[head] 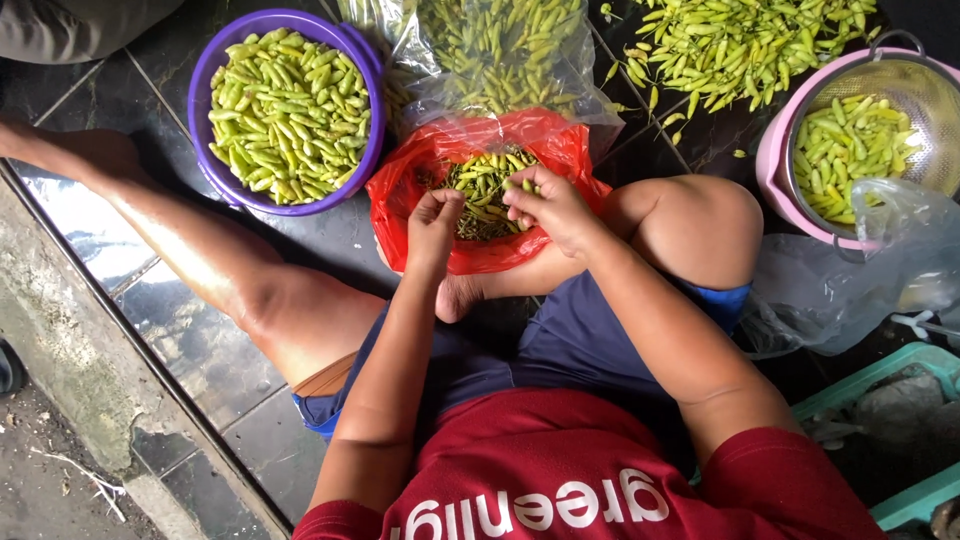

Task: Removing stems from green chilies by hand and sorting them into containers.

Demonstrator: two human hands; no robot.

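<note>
I sit on a dark tiled floor with a red plastic bag (560,150) open in front of me, holding green chili stems and scraps. My left hand (432,225) hovers over the bag's near edge with its fingers pinched together on something too small to make out. My right hand (550,205) holds a small green chili (522,185) at its fingertips, just above the bag. The two hands are close together, a few centimetres apart.
A purple basin (200,95) full of green chilies stands at the left. A clear bag of chilies (500,45) lies behind the red bag, with a loose pile (740,40) beyond. A metal colander (925,95) in a pink basin is right, with a clear plastic bag (850,290) and a teal crate (900,375).
</note>
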